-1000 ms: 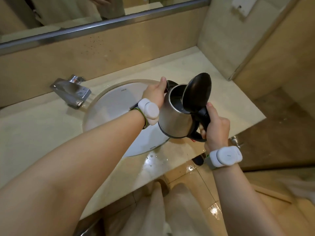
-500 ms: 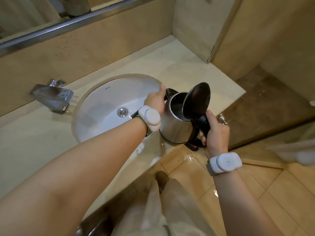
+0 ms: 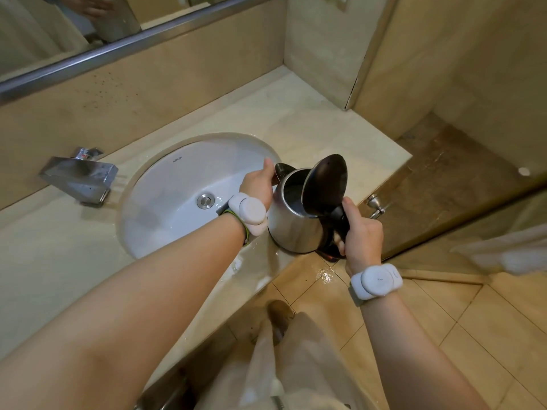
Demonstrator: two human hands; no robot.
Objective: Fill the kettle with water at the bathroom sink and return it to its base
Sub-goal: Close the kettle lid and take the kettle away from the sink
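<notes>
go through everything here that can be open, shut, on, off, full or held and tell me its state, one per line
Kettle: held off the counter, upright, by both hands.
Lid: open, standing up.
Kettle contents: dark inside, water level unclear.
Tap: off, no water running.
Sink: unplugged, no standing water.
Left hand: gripping the kettle by the spout.
Right hand: closed on the handle.

Kettle [image 3: 299,223] hangs between both hands just right of the sink [image 3: 165,202], over the desk's [image 3: 310,125] front edge, faucet [image 3: 80,179] sitting left of the sink, mirror [image 3: 59,31] behind.
</notes>
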